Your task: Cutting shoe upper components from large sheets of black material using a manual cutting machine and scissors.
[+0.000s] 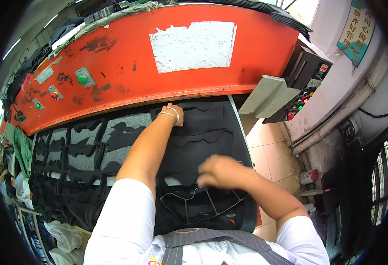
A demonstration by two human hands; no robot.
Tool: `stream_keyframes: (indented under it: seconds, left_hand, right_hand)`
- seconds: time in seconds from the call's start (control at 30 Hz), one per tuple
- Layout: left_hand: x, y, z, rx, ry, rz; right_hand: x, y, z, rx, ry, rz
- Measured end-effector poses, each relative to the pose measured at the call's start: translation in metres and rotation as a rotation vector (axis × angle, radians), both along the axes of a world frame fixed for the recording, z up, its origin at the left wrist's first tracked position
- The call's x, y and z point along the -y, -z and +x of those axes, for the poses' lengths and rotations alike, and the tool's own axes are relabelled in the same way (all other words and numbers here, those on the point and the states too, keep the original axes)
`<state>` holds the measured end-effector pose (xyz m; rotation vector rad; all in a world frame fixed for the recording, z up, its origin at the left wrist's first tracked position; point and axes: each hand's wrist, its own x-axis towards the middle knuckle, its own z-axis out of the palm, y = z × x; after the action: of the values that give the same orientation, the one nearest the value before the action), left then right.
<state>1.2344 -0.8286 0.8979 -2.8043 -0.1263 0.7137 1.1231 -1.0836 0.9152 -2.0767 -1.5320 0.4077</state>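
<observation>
My left arm stretches over the black sheet material [202, 148] toward its far side. My left hand [175, 115], with a pale bangle at the wrist, rests there with its fingers curled; what they may hold is hidden. Nearer to me, my right hand [224, 172] is smeared by motion above the sheet, so its fingers do not read clearly. Just below it lies a thin metal cutting die [186, 210] with a wavy edge and cross bars, its right end partly behind my right forearm. Black cut pieces [81, 148] lie on grey material [119, 157] to the left.
A red machine beam [127, 66] spans the far side, with green buttons [82, 79] and a red one [55, 95]. At the right stand a bent metal plate [269, 97] and a control box [304, 84]. White plastic bags [63, 236] sit at lower left.
</observation>
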Motion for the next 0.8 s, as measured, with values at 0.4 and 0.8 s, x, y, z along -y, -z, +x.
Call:
stream_keyframes:
  seconds: [0.4, 0.8]
  left_hand:
    - [0.000, 0.016, 0.000, -0.090, -0.124, -0.018]
    - [0.024, 0.005, -0.013, 0.232, -0.210, -0.191]
  right_hand:
    - [-0.064, 0.041, 0.088, 0.052, 0.362, -0.415]
    - [-0.070, 0.035, 0.065, 0.341, 0.395, -0.561]
